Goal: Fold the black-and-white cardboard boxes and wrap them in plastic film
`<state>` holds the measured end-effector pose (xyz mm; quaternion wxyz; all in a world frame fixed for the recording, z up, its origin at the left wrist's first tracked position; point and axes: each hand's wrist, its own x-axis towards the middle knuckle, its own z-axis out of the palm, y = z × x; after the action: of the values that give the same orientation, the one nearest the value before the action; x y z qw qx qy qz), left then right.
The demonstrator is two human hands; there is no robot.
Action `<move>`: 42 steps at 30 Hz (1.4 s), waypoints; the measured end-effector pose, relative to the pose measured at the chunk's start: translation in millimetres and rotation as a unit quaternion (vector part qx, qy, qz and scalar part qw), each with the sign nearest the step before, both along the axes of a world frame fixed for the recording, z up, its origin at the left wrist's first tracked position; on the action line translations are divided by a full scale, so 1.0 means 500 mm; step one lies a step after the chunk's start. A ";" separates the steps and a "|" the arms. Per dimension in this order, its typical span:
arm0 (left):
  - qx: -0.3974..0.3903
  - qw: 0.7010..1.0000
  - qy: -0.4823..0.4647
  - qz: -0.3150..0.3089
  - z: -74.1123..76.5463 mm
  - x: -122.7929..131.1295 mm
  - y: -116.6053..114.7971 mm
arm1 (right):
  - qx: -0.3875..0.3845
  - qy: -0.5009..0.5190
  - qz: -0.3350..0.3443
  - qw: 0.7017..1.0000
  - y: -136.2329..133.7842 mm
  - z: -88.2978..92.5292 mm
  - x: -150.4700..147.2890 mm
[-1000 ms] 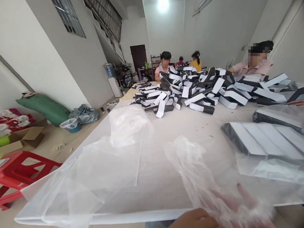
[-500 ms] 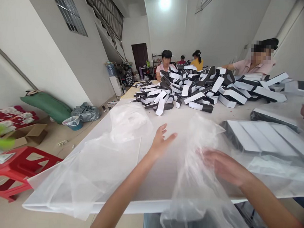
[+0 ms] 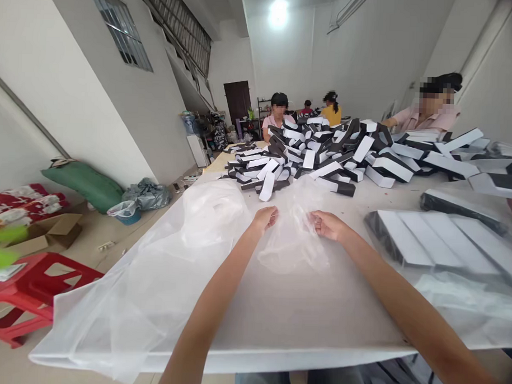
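Plastic bag [image 3: 294, 238] between outstretched hands [image 3: 265, 217] [image 3: 327, 225]

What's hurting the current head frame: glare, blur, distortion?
Head view: overhead light blown out white; clear plastic between left hand and right hand low-contrast against pale tabletop; lime-green item at far left blurred; left wall slanting, likely wide-angle distortion; top-right corner dark.

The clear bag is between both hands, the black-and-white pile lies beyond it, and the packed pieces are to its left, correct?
No, the packed pieces are to the clear bag's right, not its left, as the head view shows. The bag is between the left hand and right hand, with the pile beyond it.
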<state>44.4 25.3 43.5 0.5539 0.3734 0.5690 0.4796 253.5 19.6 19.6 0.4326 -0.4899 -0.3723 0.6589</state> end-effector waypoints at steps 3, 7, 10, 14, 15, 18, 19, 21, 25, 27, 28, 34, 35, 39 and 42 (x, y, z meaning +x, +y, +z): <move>0.003 0.998 0.047 0.052 -0.028 -0.010 0.030 | -0.004 -0.044 -0.034 0.998 0.011 -0.026 0.022; 0.002 0.991 0.109 0.075 -0.065 -0.025 0.049 | 0.026 -0.120 -0.095 0.988 0.020 -0.037 0.056; 0.011 0.985 0.153 0.085 -0.080 -0.036 0.059 | 0.068 -0.181 -0.162 0.968 0.031 -0.044 0.076; 0.022 0.973 0.216 0.084 -0.087 -0.047 0.068 | 0.107 -0.256 -0.222 0.935 0.044 -0.055 0.095; 0.024 0.968 0.235 0.081 -0.087 -0.048 0.068 | 0.116 -0.275 -0.232 0.926 0.045 -0.056 0.098; 0.047 0.950 0.300 0.069 -0.071 -0.047 0.059 | 0.168 -0.338 -0.264 0.888 0.039 -0.050 0.104; 0.060 0.943 0.321 0.064 -0.060 -0.044 0.052 | 0.208 -0.368 -0.268 0.866 0.034 -0.043 0.104; 0.097 0.928 0.356 0.048 -0.028 -0.032 0.033 | 0.295 -0.419 -0.257 0.819 0.019 -0.025 0.100; 0.246 0.830 0.490 -0.102 0.046 0.009 -0.027 | 0.399 -0.450 -0.105 0.792 -0.028 0.016 0.075; 0.269 0.742 0.575 -0.216 0.068 0.034 -0.059 | 0.412 -0.484 0.017 0.772 -0.054 0.028 0.055; 0.252 0.698 0.619 -0.259 0.072 0.046 -0.074 | 0.404 -0.511 0.069 0.755 -0.067 0.031 0.045; 0.157 0.587 0.752 -0.257 0.020 0.072 -0.111 | 0.313 -0.673 0.174 0.647 -0.109 0.025 -0.006; 0.153 0.584 0.758 -0.247 0.009 0.067 -0.112 | 0.302 -0.695 0.172 0.630 -0.110 0.025 -0.009; 0.148 0.570 0.778 -0.221 -0.014 0.029 -0.122 | 0.256 -0.757 0.143 0.583 -0.106 0.027 -0.008; 0.148 0.560 0.791 -0.197 -0.015 -0.005 -0.137 | 0.238 -0.773 0.110 0.577 -0.105 0.023 0.008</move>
<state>42.1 -43.0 36.1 -0.1011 0.7828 0.6118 -0.0518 257.7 -33.0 30.9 0.0060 -0.6484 -0.7603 -0.0392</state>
